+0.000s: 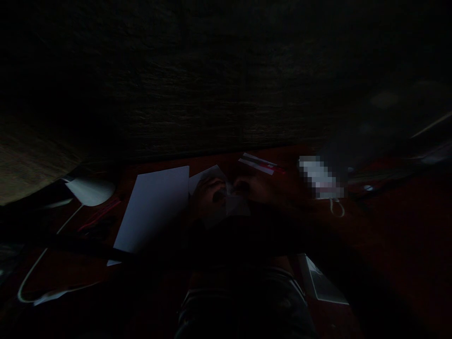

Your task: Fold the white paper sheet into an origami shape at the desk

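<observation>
The picture is very dark. In the head view, my left hand [206, 195] and my right hand [256, 188] are close together at the middle of the reddish surface. Both have curled fingers on a piece of white paper [238, 206], one on each side of it. Part of the paper shows below the fingers, and a pale corner rises behind my left hand. How the paper is folded or bent is hidden by the hands and the shadow. Just left of my left hand lies a larger white sheet [158, 202].
Beyond my right hand lies a pale strip with a red item [257, 164]. A blurred white object with a cord loop [321, 179] is at the right. On the left stand a white lamp-like shade [92, 190] and a cable [33, 273]. A dark wall or cloth [212, 94] rises behind.
</observation>
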{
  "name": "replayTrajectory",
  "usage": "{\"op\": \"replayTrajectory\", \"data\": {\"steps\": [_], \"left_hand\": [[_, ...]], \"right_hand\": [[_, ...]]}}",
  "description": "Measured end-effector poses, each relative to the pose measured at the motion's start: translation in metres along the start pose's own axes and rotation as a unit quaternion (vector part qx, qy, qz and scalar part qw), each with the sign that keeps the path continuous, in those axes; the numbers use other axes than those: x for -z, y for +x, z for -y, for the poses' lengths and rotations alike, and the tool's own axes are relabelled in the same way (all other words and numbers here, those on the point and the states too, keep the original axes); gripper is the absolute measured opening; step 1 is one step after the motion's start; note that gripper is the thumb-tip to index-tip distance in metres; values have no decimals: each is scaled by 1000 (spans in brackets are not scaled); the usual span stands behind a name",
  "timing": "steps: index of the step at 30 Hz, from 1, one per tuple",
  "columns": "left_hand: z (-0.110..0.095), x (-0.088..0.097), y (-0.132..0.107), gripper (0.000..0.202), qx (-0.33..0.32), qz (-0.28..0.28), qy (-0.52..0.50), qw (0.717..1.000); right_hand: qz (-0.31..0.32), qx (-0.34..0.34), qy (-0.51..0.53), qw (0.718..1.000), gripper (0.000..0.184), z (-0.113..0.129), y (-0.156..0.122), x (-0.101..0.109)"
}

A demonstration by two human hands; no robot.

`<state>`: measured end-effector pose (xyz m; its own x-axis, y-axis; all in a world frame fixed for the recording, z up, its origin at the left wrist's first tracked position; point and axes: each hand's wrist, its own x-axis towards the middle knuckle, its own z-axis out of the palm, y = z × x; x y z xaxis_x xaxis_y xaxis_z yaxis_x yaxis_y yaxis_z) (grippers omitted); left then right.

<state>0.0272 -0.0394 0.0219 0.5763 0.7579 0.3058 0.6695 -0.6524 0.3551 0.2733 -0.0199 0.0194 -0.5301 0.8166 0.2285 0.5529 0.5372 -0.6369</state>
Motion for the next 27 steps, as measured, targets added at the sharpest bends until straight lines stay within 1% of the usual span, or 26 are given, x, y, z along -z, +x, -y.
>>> {"op": "replayTrajectory", "data": {"steps": [4,7,11,13,17,20,23,25,27], "left_hand": [[-2,-2,-1,31,40,-25,-4,999],[-5,-2,-2,37,30,-24,4,999],[-6,-1,-3,37,16,-8,27,999],[-5,-2,-3,38,18,-8,29,999],[-3,-4,-4,39,25,-11,19,999],[-3,-2,-4,43,30,-22,4,999],[-5,2,-3,46,-7,-9,-19,1000],[-6,3,-3,46,-36,16,-27,999],[-7,3,-2,48,-46,38,-29,998]], "right_hand": [[15,-16,-20,1000,9,4,1,-2],[16,-23,-35,999,9,5,1,-2],[31,0,-33,999,9,5,-1,-2],[39,15,-36,998,15,5,-3,-2],[47,59,-29,997,34,5,-6,2],[46,84,-30,995,40,5,-6,10],[48,78,-47,995,39,2,-6,19],[52,66,-41,996,39,0,-5,23],[54,54,-28,997,40,-2,-5,25]]}}
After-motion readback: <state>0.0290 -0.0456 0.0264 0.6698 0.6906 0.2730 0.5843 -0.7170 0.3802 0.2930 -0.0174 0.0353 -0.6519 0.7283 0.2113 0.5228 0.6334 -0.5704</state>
